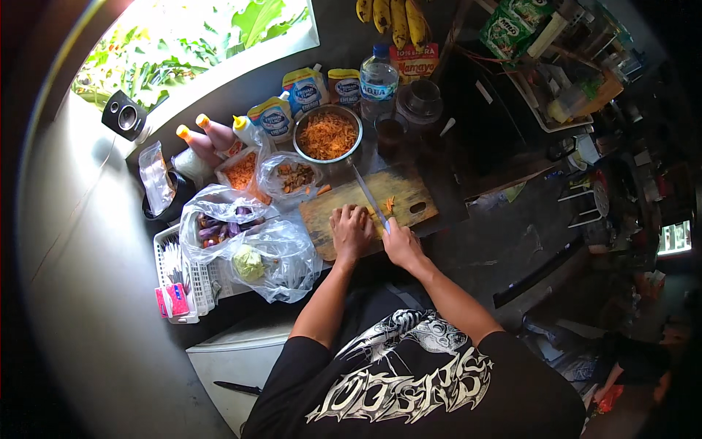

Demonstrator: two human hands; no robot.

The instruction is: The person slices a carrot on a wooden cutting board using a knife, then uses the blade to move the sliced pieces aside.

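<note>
My right hand (400, 243) is closed round the handle of a long kitchen knife (371, 199). Its blade slants up and left over the wooden cutting board (329, 212). Just left of the knife, my left hand (352, 230) rests on the board with its fingers curled; whatever lies under them is hidden. A few orange strips, apparently carrot (389, 205), lie right of the blade. Beyond the board stands a metal bowl (295, 139) heaped with shredded carrot (327, 134). A small orange piece (324, 189) sits at the board's far left edge.
Left of the board are plastic bags with orange shreds (241, 173), brown pieces (296, 175), purple vegetables (219, 228) and a cabbage (248, 262). Pouches (303, 89), a water bottle (379, 84) and sauce bottles (196, 139) stand behind. Another knife (238, 387) lies lower left.
</note>
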